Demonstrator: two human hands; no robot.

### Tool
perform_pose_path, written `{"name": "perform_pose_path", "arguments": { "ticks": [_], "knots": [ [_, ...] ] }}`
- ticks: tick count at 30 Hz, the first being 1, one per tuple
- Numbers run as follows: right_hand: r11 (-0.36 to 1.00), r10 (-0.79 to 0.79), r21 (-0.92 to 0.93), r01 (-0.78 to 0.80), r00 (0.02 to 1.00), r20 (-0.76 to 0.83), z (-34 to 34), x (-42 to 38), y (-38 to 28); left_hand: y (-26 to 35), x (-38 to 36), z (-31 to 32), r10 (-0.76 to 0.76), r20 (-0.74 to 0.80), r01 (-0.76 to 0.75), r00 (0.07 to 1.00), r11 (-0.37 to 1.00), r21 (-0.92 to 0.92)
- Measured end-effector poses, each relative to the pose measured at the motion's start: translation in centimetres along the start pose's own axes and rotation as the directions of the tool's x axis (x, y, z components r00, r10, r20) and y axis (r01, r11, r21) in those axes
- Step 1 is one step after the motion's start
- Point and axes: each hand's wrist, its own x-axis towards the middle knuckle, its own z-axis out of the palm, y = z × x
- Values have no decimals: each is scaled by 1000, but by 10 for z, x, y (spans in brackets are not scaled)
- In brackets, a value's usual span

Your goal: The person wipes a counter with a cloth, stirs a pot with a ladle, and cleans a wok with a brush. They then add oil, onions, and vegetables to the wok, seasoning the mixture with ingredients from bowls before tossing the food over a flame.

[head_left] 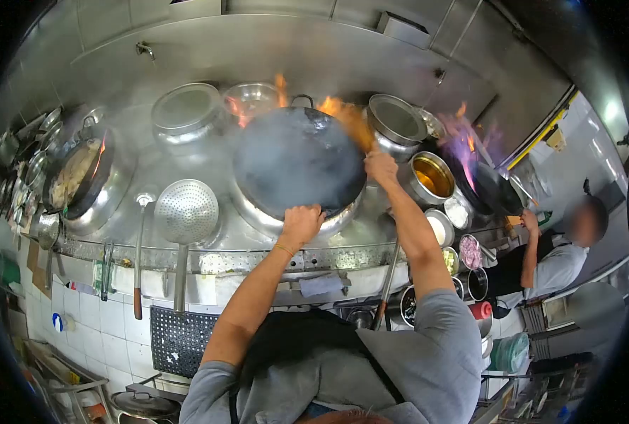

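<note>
A large dark wok [286, 159] sits over the middle burner, its inside veiled by pale smoke. Orange flames [346, 116] rise behind its far right rim. My left hand [302, 225] is closed at the wok's near edge, gripping it there. By the right rim, close to the flames, is my right hand [381, 168], also closed; what its fingers hold is hidden. A perforated strainer [186, 210] rests on the steel range left of the wok, beside a ladle [143, 201] with a wooden handle end.
Lidded pots [187, 108] stand behind the wok. To the right are a pot of amber liquid [433, 175] and several small ingredient containers. A co-worker [548, 258] handles another flaming wok [494, 187]. At left, a second wok [81, 173] holds food near many hanging ladles [35, 169].
</note>
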Motion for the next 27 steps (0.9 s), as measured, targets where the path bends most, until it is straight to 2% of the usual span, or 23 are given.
{"name": "perform_pose_path", "arguments": {
  "ticks": [1, 3, 5, 7, 8, 9, 10, 11, 12, 13, 14, 15, 16, 17, 18, 20, 22, 23, 25, 27],
  "knots": [
    [986, 131, 114, -120, 987, -97, -9, -4, 12, -3, 2, 3, 11, -22, -11, 1000, 1000, -15],
    [968, 146, 232, -99, 970, -195, -17, -34, 45, -5, 3, 2, 4, -10, -5, 1000, 1000, -30],
    [908, 25, 413, 66, 977, -211, -3, -81, 89, -7, 8, -1, -7, -3, 7, 1000, 999, -42],
    [843, -7, 535, 55, 996, -92, 35, -137, 120, -12, 8, -4, -5, 36, 10, 999, 991, -134],
    [907, 61, 418, -46, 998, -23, 35, -175, 116, -13, 12, -2, -1, 54, 9, 999, 988, -154],
    [894, 1, 447, -8, 1000, 17, 61, -193, 127, -10, 12, 2, -14, 54, 23, 998, 987, -160],
    [915, -7, 402, 38, 997, -79, 100, -206, 142, -8, 13, 3, -51, 47, 58, 998, 986, -154],
    [932, 39, 362, -26, 999, -30, 107, -222, 137, -9, 13, 9, -63, 59, 71, 996, 988, -136],
    [873, 59, 487, -27, 997, -49, 122, -233, 139, -4, 9, -2, -24, 81, 34, 996, 991, -129],
    [844, -32, 532, 69, 996, -78, 142, -238, 150, 0, 7, -4, -31, 105, 39, 994, 996, -77],
    [935, -195, 269, 230, 969, -153, 150, -241, 157, 0, 8, 5, -28, 90, 32, 996, 998, -45],
    [786, -89, 594, 171, 982, -164, 141, -251, 143, 4, 10, 1, -66, 145, 79, 987, 993, -86],
    [816, -21, 565, 126, 982, -189, 123, -264, 124, 11, 3, -17, -56, 139, 72, 989, 991, -109],
    [853, -52, 504, 134, 983, -174, 119, -271, 130, 26, -1, -38, -28, 134, 48, 991, 988, -144],
    [926, -44, 363, 104, 985, -170, 118, -278, 135, 39, -7, -58, 7, 80, 7, 997, 985, -174],
    [941, 98, 338, -13, 966, -237, 134, -292, 154, 59, -12, -102, 47, 29, -40, 998, 980, -194],
    [960, 103, 276, -43, 973, -207, 123, -312, 146, 73, -17, -137, 99, -170, -128, 980, 976, -174],
    [975, 113, 209, -74, 976, -185, 118, -321, 144, 72, -17, -138, 97, -167, -127, 981, 976, -179],
    [980, 80, 191, -52, 986, -146, 129, -332, 153, 72, -11, -139, 132, -360, -205, 924, 963, -174],
    [996, -1, 81, 30, 942, -335, 150, -338, 164, 58, -2, -107, 171, -332, -240, 928, 954, -179]
  ]
}}
